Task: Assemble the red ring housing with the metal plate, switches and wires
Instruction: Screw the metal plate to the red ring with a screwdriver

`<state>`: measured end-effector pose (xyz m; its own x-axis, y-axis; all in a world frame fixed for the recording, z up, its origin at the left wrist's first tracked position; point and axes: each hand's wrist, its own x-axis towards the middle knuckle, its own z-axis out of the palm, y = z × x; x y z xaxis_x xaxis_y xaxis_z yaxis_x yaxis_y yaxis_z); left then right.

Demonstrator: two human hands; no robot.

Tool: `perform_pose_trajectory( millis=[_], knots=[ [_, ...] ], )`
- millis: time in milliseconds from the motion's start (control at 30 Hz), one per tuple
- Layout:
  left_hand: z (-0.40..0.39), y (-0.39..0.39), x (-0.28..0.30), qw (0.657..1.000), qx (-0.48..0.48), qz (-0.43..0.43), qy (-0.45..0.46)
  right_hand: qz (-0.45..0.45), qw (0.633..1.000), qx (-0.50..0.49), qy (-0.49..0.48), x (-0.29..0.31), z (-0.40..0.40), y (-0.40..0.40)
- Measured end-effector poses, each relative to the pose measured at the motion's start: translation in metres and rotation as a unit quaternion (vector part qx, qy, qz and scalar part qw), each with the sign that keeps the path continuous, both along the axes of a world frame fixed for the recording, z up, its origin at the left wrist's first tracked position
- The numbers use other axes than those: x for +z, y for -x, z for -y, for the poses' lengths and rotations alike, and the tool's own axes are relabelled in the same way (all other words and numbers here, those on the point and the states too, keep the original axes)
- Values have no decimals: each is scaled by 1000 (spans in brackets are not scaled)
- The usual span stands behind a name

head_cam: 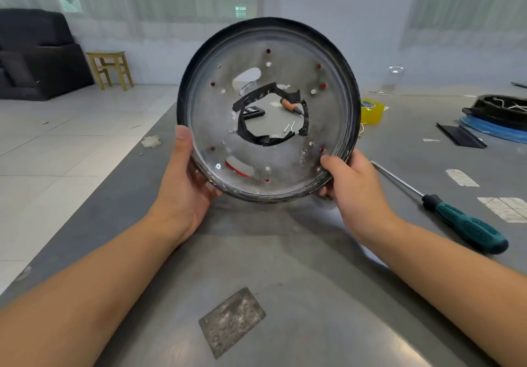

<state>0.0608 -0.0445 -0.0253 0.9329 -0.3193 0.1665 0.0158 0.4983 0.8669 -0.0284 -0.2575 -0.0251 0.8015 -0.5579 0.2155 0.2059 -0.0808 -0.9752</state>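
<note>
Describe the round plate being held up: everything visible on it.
The plate is a dull grey metal disc with a raised dark rim. Its ragged centre hole is edged with black tape; small holes ring the face, several showing red behind, as does one slot. It is held upright above the table, face to the camera, the left hand and right hand gripping its lower rim.

The metal plate point(285, 155) looks like dull grey sheet metal, matt and speckled, with a dark rim; ragged black tape point(258, 97) with a slight sheen edges its centre hole. The tabletop point(299, 267) is brushed grey metal, smooth with soft reflections, and bears a rough, scuffed patch point(231, 321). The screwdriver point(445, 209) has a shiny steel shaft and a ribbed teal and black grip. The tape roll point(370, 111) is glossy translucent yellow. The stool point(109, 68) is plain wood.
</note>
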Motion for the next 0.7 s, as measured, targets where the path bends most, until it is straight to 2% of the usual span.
perform_pose_trajectory(
  millis=[167,267,400,600,700],
  knots=[
    [24,27,-3,998,-34,-30,-52,18,989,51,-137,-9,-20,0],
    [29,34,-7,994,-87,-60,-20,35,975,90,-198,-9,-29,3],
    [30,35,-8,991,-108,-80,-9,47,963,121,-234,-7,-33,5],
    [35,36,-7,982,-130,-119,62,58,947,152,-278,-6,-34,6],
    [36,35,-10,976,-144,-156,42,60,945,161,-278,-7,-37,6]
  ],
)
